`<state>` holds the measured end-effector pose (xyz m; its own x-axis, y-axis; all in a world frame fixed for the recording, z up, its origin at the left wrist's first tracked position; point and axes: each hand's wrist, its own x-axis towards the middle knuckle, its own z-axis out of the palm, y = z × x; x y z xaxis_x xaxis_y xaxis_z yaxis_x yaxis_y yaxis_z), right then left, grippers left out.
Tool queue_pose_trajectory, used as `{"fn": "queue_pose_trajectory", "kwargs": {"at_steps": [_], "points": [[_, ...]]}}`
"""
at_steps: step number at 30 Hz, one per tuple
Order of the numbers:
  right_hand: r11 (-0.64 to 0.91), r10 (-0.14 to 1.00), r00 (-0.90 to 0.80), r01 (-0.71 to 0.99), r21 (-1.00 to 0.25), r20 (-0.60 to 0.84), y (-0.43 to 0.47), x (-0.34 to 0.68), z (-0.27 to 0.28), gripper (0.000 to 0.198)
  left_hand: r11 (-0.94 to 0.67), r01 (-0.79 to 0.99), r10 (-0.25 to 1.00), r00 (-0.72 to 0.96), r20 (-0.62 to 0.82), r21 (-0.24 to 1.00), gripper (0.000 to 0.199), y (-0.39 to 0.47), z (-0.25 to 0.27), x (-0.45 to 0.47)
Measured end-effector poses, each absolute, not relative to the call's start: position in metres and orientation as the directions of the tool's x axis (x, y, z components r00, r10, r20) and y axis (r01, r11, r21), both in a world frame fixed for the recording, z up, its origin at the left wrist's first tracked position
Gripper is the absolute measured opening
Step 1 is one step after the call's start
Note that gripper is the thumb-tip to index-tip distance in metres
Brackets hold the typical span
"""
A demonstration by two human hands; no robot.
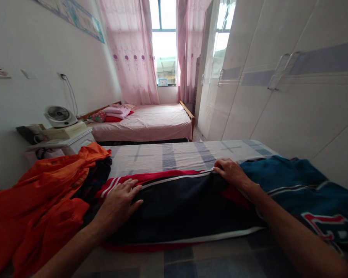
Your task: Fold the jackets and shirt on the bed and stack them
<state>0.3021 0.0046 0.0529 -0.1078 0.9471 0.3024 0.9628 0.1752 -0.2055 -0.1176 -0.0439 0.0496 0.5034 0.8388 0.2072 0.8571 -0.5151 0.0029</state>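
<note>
A dark navy and red sports garment (176,208) with white piping lies lengthwise across the bed in front of me. It looks folded; its exact cut cannot be made out. My left hand (122,200) rests on its left end with the fingers stretched out, beside a red part with white stripes. At the far edge, toward the right, the fingers of my right hand (229,172) are curled down and pinch the cloth. Orange clothing (46,185) is heaped to the left, over a dark patterned cloth (97,175). A teal garment (295,177) with a letter patch spreads out at the right.
The near bed has a checked sheet (145,154). Beyond stands a second bed (159,119) with folded bedding (116,112). A small fan (60,116) sits on a cabinet (81,139) at left. White wardrobes (249,108) line the right side.
</note>
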Motion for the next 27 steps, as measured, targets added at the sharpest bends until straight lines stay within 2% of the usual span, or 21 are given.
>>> {"fn": "queue_pose_trajectory", "kwargs": {"at_steps": [5,7,9,10,12,14,16,18,20,22,25,27], "points": [[0.196,0.946,-0.109,0.942,-0.274,0.305,-0.003,0.304,0.037,0.025,-0.826,0.562,0.539,0.809,0.236,-0.041,0.051,-0.072,0.046,-0.08],[0.19,0.951,-0.105,0.94,-0.284,0.289,-0.006,0.305,0.035,0.023,-0.854,0.518,0.485,0.827,0.286,-0.052,0.031,-0.075,0.041,-0.064],[0.198,0.955,-0.118,0.936,-0.291,0.271,-0.007,0.305,0.035,0.018,-0.848,0.529,0.489,0.802,0.342,-0.028,0.012,-0.072,0.041,-0.054],[0.202,0.957,-0.123,0.933,-0.297,0.264,-0.007,0.305,0.035,0.017,-0.837,0.547,0.512,0.777,0.367,0.009,0.013,-0.069,0.043,-0.051],[0.203,0.958,-0.122,0.928,-0.313,0.26,-0.006,0.306,0.037,0.017,-0.792,0.589,0.597,0.695,0.401,0.159,0.014,-0.064,0.054,-0.049],[0.197,0.957,-0.109,0.924,-0.328,0.269,-0.004,0.308,0.038,0.019,-0.706,0.606,0.707,0.572,0.417,0.366,0.011,-0.063,0.069,-0.052],[0.196,0.955,-0.101,0.919,-0.342,0.277,-0.003,0.311,0.037,0.02,-0.631,0.574,0.774,0.501,0.387,0.521,0.009,-0.067,0.082,-0.056],[0.197,0.954,-0.098,0.917,-0.347,0.282,-0.003,0.312,0.037,0.019,-0.631,0.533,0.753,0.596,0.279,0.565,0.009,-0.074,0.087,-0.057],[0.189,0.953,-0.088,0.921,-0.341,0.29,-0.007,0.309,0.04,0.018,-0.672,0.515,0.67,0.728,0.142,0.532,0.009,-0.082,0.083,-0.056],[0.194,0.936,-0.079,0.929,-0.316,0.344,-0.015,0.299,0.046,0.017,-0.708,0.54,0.643,0.76,0.098,0.456,0.011,-0.085,0.076,-0.054],[0.313,0.868,-0.162,0.912,-0.265,0.47,-0.035,0.277,0.056,0.019,-0.717,0.64,0.697,0.674,0.246,0.278,0.022,-0.078,0.065,-0.054],[0.426,0.828,-0.267,0.871,-0.243,0.493,-0.05,0.263,0.056,0.019,-0.696,0.705,0.706,0.636,0.311,0.137,0.031,-0.068,0.057,-0.06]]}}
